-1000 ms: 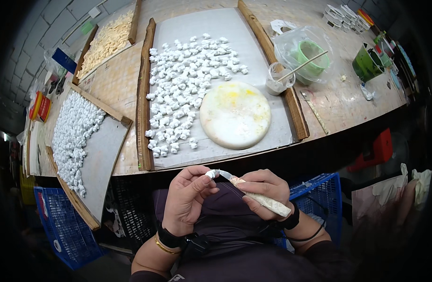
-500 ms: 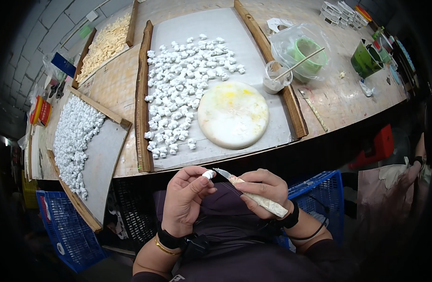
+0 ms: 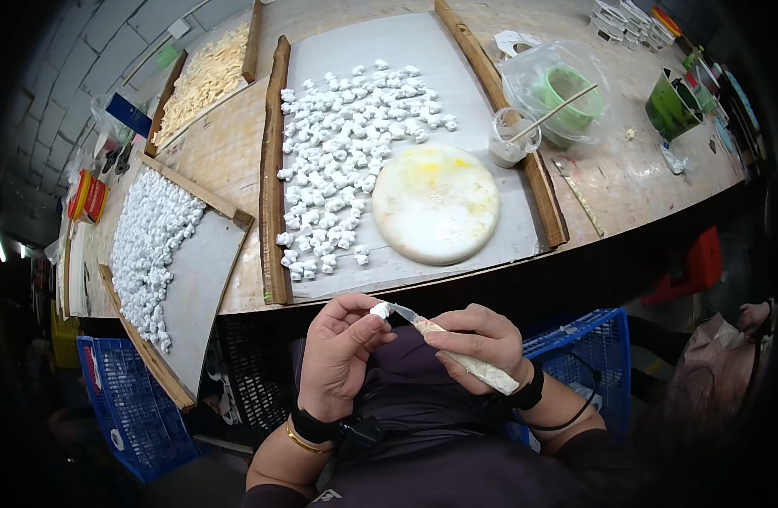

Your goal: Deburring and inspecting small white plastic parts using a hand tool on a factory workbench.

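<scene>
The left hand [image 3: 342, 351] pinches a small white piece [image 3: 380, 311] between thumb and fingertips at its one o'clock, apparently to steady it beside the knife [image 3: 484, 371], which the right hand [image 3: 486, 340] clasps in curled fingers, its tip toward ten o'clock, probably for control

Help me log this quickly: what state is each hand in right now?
Left hand: closed, pinching a small white knobbed piece.
Right hand: closed around a pale-handled knife.
</scene>
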The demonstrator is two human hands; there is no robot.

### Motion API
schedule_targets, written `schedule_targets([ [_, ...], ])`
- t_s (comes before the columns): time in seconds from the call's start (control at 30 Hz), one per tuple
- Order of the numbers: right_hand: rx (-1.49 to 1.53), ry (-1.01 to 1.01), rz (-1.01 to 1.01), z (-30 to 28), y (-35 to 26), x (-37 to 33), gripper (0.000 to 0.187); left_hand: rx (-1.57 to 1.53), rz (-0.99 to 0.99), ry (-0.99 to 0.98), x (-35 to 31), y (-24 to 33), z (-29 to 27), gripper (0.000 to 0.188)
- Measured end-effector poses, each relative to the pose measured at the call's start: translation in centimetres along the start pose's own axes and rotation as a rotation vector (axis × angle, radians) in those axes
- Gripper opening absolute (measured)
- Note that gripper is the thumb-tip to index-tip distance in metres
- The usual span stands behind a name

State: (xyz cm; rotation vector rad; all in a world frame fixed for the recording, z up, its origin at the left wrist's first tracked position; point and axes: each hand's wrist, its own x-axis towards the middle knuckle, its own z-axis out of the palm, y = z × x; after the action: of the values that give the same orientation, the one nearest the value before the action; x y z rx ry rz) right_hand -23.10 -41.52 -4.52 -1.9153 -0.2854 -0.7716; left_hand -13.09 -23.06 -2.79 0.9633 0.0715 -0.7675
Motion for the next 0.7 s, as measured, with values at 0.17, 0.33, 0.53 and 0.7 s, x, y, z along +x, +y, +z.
schedule_targets([
  [0.17, -0.044, -0.011, -0.032, 0.25, 0.1, -0.03, 0.041, 0.0, -0.009, -0.006, 0.06, -0.11, 0.19, 0.02],
  [0.33, -0.097, 0.017, -0.031, 0.21, 0.29, -0.08, 0.04, 0.002, -0.024, 0.008, 0.02, -0.03, 0.34, 0.021],
  [0.53, -0.069, 0.041, -0.002, 0.05, 0.27, -0.27, 0.04, 0.021, -0.02, 0.036, -0.03, 0.29, 0.6, 0.022],
  [0.7, -0.028, 0.032, -0.02, 0.42, 0.33, -0.14, 0.038, -0.007, -0.019, 0.004, 0.13, -0.03, 0.13, 0.02],
])
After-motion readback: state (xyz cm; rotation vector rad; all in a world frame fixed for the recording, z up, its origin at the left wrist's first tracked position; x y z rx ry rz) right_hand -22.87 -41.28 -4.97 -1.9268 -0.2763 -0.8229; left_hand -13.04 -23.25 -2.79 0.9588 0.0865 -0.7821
